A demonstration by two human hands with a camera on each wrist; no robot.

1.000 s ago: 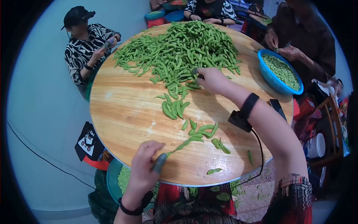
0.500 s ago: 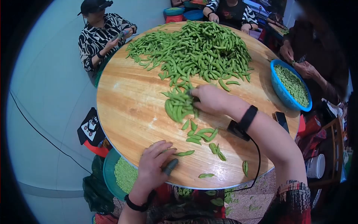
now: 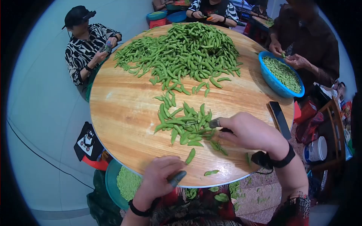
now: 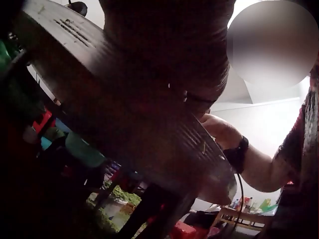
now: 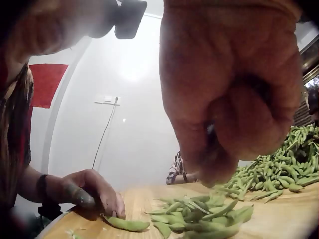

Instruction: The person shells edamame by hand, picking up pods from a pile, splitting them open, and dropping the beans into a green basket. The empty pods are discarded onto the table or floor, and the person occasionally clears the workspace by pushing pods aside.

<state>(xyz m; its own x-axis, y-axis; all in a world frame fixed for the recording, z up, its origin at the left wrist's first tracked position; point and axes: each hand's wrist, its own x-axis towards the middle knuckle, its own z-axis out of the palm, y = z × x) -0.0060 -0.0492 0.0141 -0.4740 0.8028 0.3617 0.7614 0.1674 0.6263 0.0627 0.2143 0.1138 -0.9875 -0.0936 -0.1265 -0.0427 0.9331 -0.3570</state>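
At a round wooden table (image 3: pixel 120 113), a person's right hand (image 3: pixel 250 132), curled into a loose fist with no pod seen inside, rests against a small pile of bean pods (image 3: pixel 184 126). The left hand (image 3: pixel 160 179), fingers loosely bent, touches a single pod (image 3: pixel 190 155) near the table's near edge without closing round it. Raking low and flat would likely keep pods from scattering. They look green, plump and slightly curved.

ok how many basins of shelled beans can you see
2: a blue plastic basin on the round wooden table's right edge; a teal basin below its near edge, by the left hand. Far tubs may hide more.
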